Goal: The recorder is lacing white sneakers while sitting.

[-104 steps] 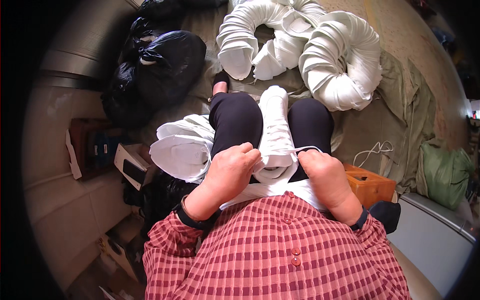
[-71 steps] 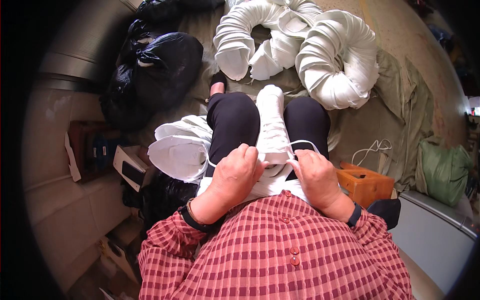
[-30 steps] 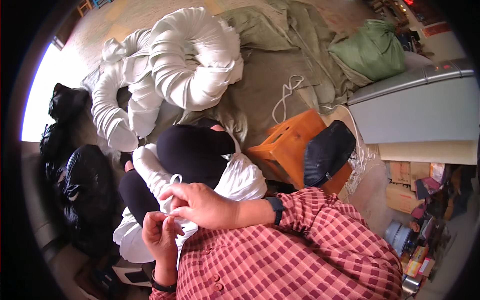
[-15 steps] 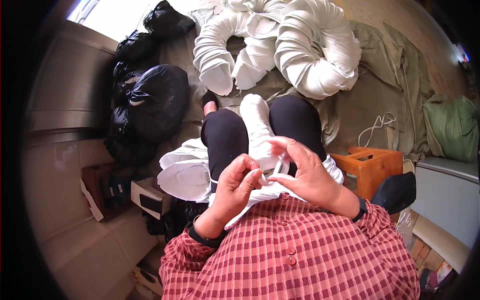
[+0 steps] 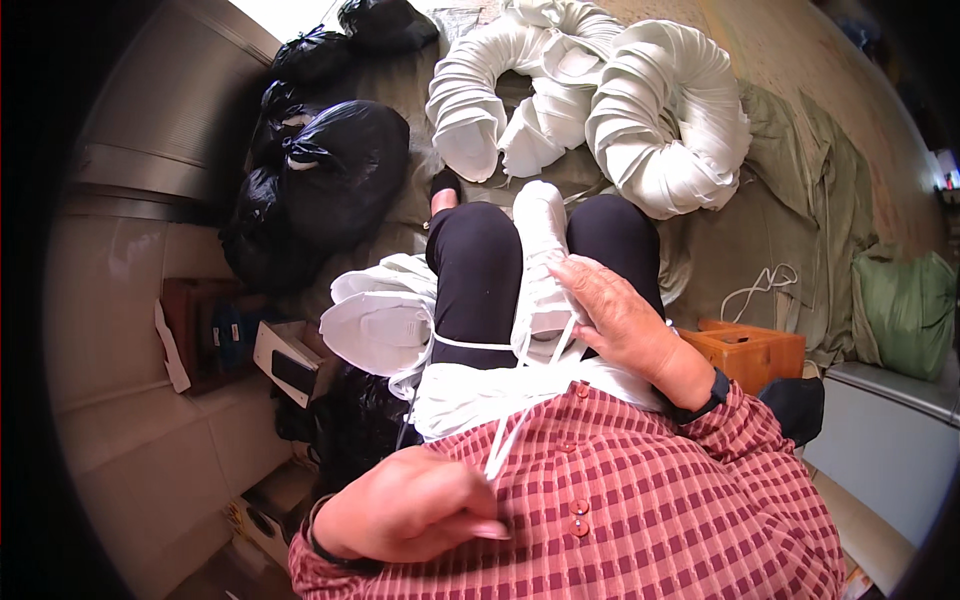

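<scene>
A white shoe upper [image 5: 543, 240] stands toe-outward between my knees, with white laces [image 5: 507, 430] running from its eyelets back toward me. My left hand [image 5: 415, 505], slightly blurred, is closed on the laces and holds them stretched low in front of the checked shirt. My right hand [image 5: 620, 318] lies along the right side of the shoe upper, its fingers stretched out and touching it. A bundle of white laces [image 5: 465, 395] rests across my lap. Beside my left thigh sit more white shoe uppers [image 5: 375, 320], nested together.
Curled stacks of nested white shoe uppers [image 5: 665, 120] lie on the cloth ahead. Black plastic bags [image 5: 345, 165] stand at the left, near an opened box [image 5: 290, 360]. To the right are a wooden stool [image 5: 750, 345] and a green sack [image 5: 900, 305].
My left hand has moved away from the shoe upper, down and left, drawing the laces out long. My right hand has shifted onto the shoe upper's side. The view has swung slightly.
</scene>
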